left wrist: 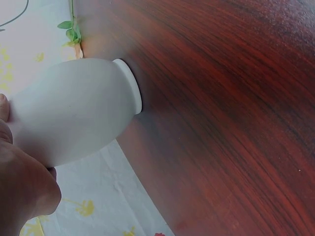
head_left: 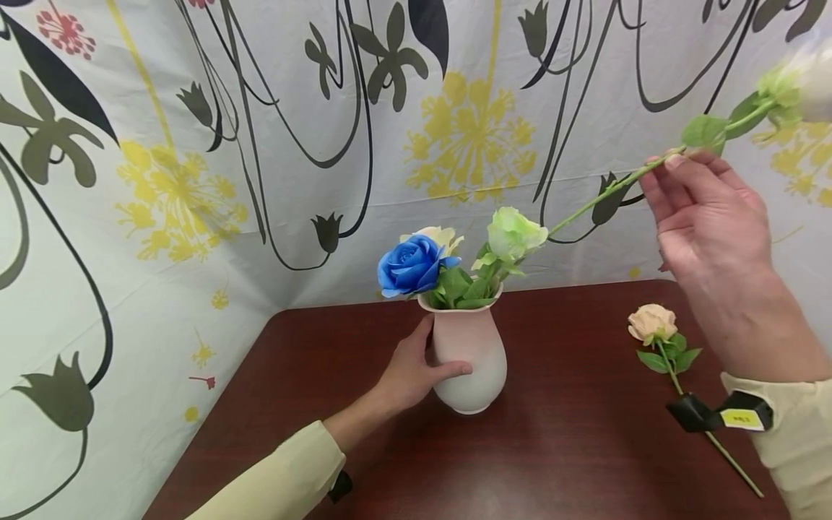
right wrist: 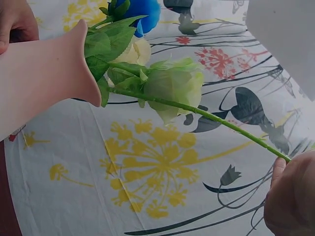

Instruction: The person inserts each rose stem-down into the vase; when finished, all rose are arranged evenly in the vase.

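My left hand [head_left: 406,370] holds the pale pink-and-white vase [head_left: 471,357] by its side, thumb across the front. The vase stands upright on the table. In its mouth are a blue rose [head_left: 411,266], a cream rose [head_left: 443,238] and a pale green rose [head_left: 516,234]. Up at the right, my right hand [head_left: 711,209] pinches the long green stem [right wrist: 231,127] of a white flower [head_left: 802,83] between thumb and fingers. That stem slants down leftward, its lower end at the vase mouth behind the green rose in the head view.
A peach rose [head_left: 652,323] with a long stem lies on the dark red-brown table [head_left: 572,433], at the right near my right forearm. Flower-patterned cloth [head_left: 292,217] hangs close behind the table and along its left side.
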Tool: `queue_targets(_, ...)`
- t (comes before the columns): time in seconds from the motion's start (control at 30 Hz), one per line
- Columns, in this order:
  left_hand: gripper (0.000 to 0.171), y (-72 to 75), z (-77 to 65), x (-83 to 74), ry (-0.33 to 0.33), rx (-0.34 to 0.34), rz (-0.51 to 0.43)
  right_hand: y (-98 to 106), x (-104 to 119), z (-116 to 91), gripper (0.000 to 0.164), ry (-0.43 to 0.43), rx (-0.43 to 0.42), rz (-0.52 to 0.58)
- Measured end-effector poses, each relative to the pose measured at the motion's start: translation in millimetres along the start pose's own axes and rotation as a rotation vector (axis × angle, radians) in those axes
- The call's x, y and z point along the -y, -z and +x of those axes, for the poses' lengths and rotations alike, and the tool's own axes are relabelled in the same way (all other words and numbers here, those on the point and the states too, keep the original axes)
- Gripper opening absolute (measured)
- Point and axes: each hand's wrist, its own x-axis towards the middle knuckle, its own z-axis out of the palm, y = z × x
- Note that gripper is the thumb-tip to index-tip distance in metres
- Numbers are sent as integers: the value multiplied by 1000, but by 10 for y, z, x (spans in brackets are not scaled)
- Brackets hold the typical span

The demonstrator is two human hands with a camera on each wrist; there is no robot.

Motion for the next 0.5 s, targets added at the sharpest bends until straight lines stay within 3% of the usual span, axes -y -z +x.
queue_targets(0.23, 93, -4, 13, 16, -3, -1, 0, 21, -49, 12, 22, 9, 7, -11)
queue_targets(0.5, 93, -11, 5, 2, -3, 0, -10, 79, -254, -23, 20, 42, 63, -104)
